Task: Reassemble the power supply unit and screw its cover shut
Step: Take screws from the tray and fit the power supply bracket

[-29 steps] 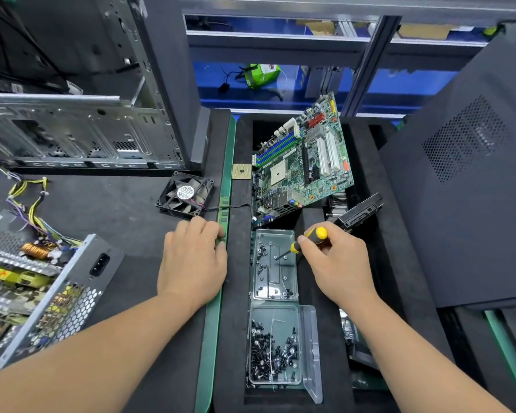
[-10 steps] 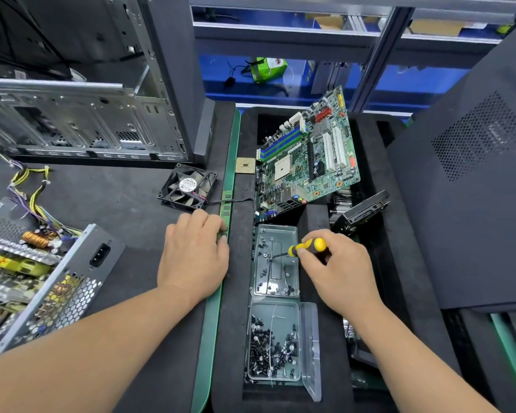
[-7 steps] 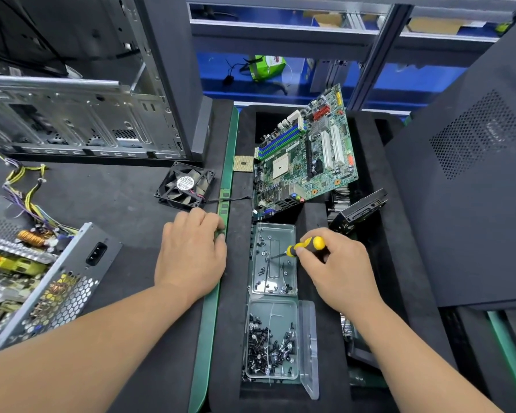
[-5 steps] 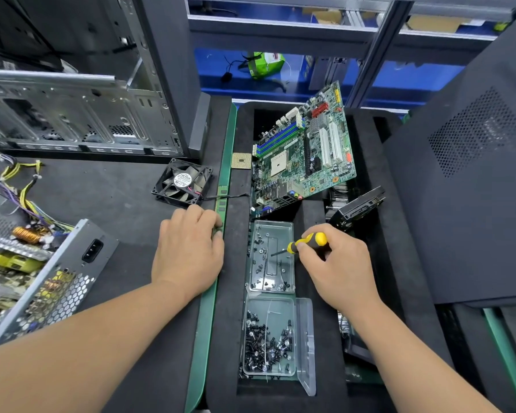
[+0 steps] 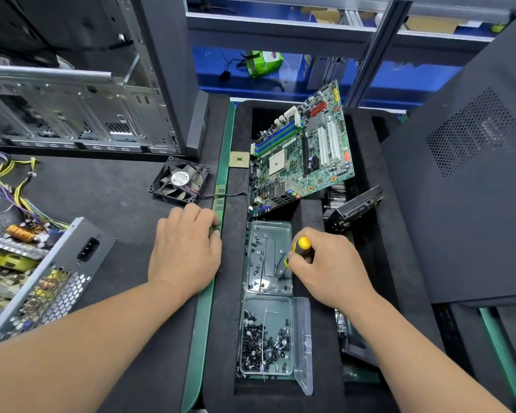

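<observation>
Right grip pinches screwdriver over screw tray; left grip flat, empty

The screwdriver is being tipped more upright by the right hand, its yellow cap now raised above the knuckles, and its tip is being drawn nearer within the screw tray.

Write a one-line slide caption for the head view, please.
Right hand dips a screwdriver into the upper screw tray; left hand rests nearby.
</observation>
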